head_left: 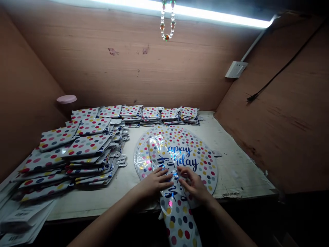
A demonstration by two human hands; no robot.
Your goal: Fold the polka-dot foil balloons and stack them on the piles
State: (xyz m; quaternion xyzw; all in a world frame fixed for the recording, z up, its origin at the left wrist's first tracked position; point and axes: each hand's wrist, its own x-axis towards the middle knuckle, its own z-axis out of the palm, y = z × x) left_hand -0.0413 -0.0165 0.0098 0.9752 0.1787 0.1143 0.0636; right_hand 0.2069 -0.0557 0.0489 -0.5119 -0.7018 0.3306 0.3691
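Note:
A flat, uninflated round foil balloon [207,164] with coloured dots and blue "Happy Birthday" lettering lies on the white worktop. Across it is a second foil balloon of the same print, folded [180,219] into a long strip, its near end hanging over the front edge. My left hand [159,180] rests flat on the strip's left side, fingers spread. At the strip's right edge, my right hand [194,183] has thumb and fingers curled in on the foil. Part of the lettering is hidden under the strip and my hands.
Stacks of folded dotted balloons [87,145] fill the left side, and a row of smaller stacks [151,115] runs along the back. Printed papers [25,219] lie front left. A pink lid-like disc [66,99], wall socket [235,69] and bead string [167,36] are around.

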